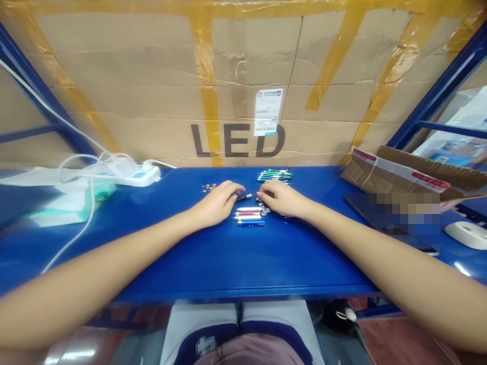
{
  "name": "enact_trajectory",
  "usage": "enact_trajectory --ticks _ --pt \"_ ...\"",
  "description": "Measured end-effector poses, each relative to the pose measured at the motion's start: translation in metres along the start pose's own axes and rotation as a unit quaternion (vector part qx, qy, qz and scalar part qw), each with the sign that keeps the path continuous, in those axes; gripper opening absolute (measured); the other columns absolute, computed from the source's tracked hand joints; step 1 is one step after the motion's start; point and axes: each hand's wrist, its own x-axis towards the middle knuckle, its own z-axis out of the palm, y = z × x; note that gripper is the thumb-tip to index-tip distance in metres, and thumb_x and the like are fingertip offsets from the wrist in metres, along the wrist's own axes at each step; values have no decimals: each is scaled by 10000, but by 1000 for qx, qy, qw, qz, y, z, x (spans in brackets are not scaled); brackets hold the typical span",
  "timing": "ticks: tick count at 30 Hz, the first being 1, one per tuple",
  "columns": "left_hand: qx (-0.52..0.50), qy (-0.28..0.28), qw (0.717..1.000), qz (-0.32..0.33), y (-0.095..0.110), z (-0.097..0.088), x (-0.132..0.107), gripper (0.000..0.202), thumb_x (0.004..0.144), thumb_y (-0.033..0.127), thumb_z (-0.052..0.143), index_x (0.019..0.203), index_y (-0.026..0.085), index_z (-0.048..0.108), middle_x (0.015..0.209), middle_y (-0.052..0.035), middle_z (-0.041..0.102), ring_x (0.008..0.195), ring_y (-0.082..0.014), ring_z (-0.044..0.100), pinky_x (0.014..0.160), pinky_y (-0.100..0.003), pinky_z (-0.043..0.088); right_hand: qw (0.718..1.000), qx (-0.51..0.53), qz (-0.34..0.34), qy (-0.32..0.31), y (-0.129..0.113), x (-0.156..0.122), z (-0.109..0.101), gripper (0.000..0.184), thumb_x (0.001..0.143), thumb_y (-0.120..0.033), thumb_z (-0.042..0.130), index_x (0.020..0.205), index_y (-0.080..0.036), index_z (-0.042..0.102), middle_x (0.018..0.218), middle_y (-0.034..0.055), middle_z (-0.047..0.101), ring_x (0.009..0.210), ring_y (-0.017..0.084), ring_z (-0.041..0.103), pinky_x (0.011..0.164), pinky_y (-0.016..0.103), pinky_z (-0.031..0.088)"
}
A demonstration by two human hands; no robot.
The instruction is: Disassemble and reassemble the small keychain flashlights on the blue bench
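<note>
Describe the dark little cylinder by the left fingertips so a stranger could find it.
Under the LED lettering, the blue table carries both hands. The dark cylinder lies between left hand and right hand. It alone is black; the nearer stack is silver, red and blue, the farther bunch green.

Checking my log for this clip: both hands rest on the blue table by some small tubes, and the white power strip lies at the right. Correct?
Not quite. In the head view the power strip lies at the left of the table, not the right. The rest holds: left hand and right hand rest by the tubes.
</note>
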Motion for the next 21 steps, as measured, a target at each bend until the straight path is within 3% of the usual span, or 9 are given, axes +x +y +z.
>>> enact_trajectory --ticks 9,14,17,21 --pt "-14 -54 996 64 0 1 -1 437 1025 358 350 1359 206 589 1392 -88 601 1299 -225 524 1145 -426 371 1000 3 4 10 5 1 0 196 894 -248 558 709 -188 575 734 31 622 713 172 543 672 281 381" --pt "11 -61 994 95 5 1 -2 451 1026 390 363 1314 183 641 1400 -89 618 1300 -240 552 1151 -443 370 1000 -2 3 27 6 1 -1 153 888 -262 551 757 -191 587 807 54 649 785 196 572 732 311 419" --pt "5 -43 995 89 5 -1 -2 445 1026 387 359 1252 182 684 1331 -86 670 1247 -236 598 1125 -432 407 996 -29 49 71 14 1 -5 50 857 -206 556 849 -197 605 961 84 672 928 229 590 832 351 445" --pt "-8 -27 997 72 5 -4 -4 409 1004 402 410 1154 195 730 1234 -79 720 1167 -235 641 1059 -405 469 981 -87 144 93 32 3 -13 177 845 -226 575 1016 -201 610 1102 126 650 1073 292 560 911 428 450"
